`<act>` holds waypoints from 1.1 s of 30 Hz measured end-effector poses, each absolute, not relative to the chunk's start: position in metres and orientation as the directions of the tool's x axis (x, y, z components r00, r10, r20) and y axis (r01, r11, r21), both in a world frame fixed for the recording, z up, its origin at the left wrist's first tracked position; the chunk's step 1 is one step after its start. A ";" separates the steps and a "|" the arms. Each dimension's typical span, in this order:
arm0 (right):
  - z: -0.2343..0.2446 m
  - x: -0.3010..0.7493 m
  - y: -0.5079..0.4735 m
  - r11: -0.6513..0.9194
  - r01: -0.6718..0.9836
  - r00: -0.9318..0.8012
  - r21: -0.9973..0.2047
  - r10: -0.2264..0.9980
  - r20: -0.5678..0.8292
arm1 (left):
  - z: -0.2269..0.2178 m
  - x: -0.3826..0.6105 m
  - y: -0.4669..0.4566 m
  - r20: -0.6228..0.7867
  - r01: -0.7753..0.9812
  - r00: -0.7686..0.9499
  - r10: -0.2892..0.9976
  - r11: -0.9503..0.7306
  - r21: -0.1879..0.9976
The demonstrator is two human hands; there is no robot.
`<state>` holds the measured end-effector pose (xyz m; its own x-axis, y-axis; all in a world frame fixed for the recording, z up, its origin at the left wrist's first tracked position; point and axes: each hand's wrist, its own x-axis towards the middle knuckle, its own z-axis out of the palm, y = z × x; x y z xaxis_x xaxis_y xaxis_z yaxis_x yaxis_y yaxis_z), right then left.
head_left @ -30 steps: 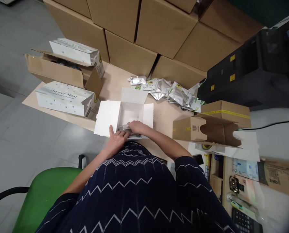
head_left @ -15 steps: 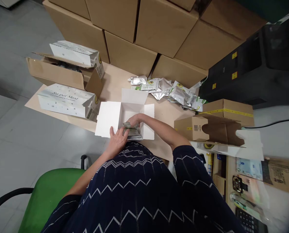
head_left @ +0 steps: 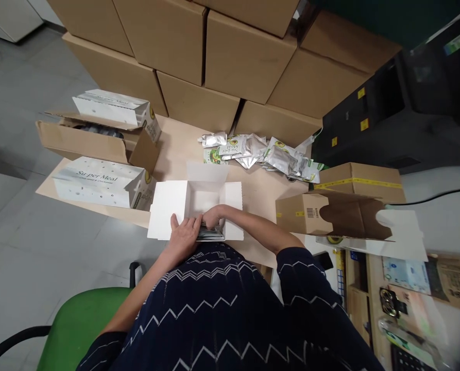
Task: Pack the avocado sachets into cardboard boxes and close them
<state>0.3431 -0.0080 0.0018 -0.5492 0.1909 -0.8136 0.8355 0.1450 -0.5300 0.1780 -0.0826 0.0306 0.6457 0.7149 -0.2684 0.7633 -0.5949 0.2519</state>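
An open white carton stands at the table's near edge, its flaps spread outward. Flat silvery pouches lie stacked in the near part of it. My left hand rests over the carton's left wall and flap, thumb apart and fingers stretched to the pouches. Reaching in from the right, my right hand is inside the carton with bent fingers closed on a pouch, of which only a sliver shows. The fingertips themselves are hidden. The two hands nearly touch.
Loose silver pouches lie behind the carton. Printed white boxes and an open brown box stand left. An open cardboard box stands right. Large cartons wall off the back. A green chair is behind at left.
The camera view has tilted, so the scene sits lower. My right hand has pressed deeper into the carton with the pouch, which is now mostly hidden. My left hand stays at the carton's left wall.
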 end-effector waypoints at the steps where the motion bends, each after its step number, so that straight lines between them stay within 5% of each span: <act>1: 0.003 0.344 -0.007 0.130 0.830 -0.558 -0.543 0.173 -0.812 | 0.032 0.179 -0.080 -0.281 0.757 0.653 0.703 -0.600 0.257; 14: -0.009 0.347 0.008 0.016 0.801 -0.596 -0.599 -0.080 -0.799 | 0.039 0.179 -0.057 -0.500 0.766 0.642 0.581 -0.506 0.396; 19: -0.014 0.347 0.010 0.014 0.818 -0.573 -0.575 -0.072 -0.816 | 0.042 0.194 -0.050 -0.544 0.819 0.556 0.628 -0.524 0.233; 25: -0.017 0.348 0.012 0.016 0.803 -0.593 -0.596 -0.082 -0.801 | 0.051 0.202 -0.041 -0.589 0.785 0.604 0.537 -0.527 0.325; 33: 0.034 0.353 0.015 0.300 0.696 -0.696 -0.652 0.057 -0.716 | 0.039 0.209 -0.046 -0.603 0.823 0.540 0.587 -0.519 0.232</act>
